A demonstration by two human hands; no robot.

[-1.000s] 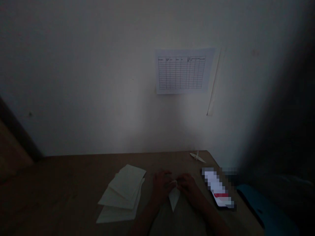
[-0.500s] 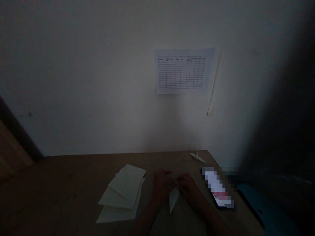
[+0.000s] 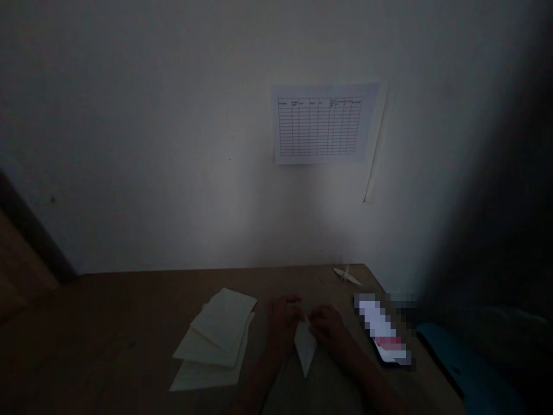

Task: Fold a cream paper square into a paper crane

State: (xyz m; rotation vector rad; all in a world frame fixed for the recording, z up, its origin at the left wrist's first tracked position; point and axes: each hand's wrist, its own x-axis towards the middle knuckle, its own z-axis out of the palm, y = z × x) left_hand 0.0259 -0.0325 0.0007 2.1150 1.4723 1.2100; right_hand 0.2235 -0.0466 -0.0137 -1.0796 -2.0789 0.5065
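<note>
A white folded paper (image 3: 306, 347), kite-shaped with its long point toward me, lies on the table between my hands. My left hand (image 3: 286, 317) is at its upper left edge, fingers bent, thumb and finger closed on the paper near its top. Opposite it, my right hand (image 3: 325, 323) has curled fingers pinching the upper right edge. The fingers cover the paper's top end. Left of my hands lies a loose stack of paper sheets (image 3: 220, 328), overlapping and fanned.
A small folded paper crane (image 3: 346, 275) sits at the table's back right. A phone (image 3: 382, 331) with a lit, blurred screen lies along the right edge. Beyond the edge is a blue object (image 3: 466, 369). A printed table sheet (image 3: 319, 129) hangs on the wall.
The folded paper now lies more squarely, its lower point shifted slightly right and more of its face showing. My hands have moved slightly apart at its top.
</note>
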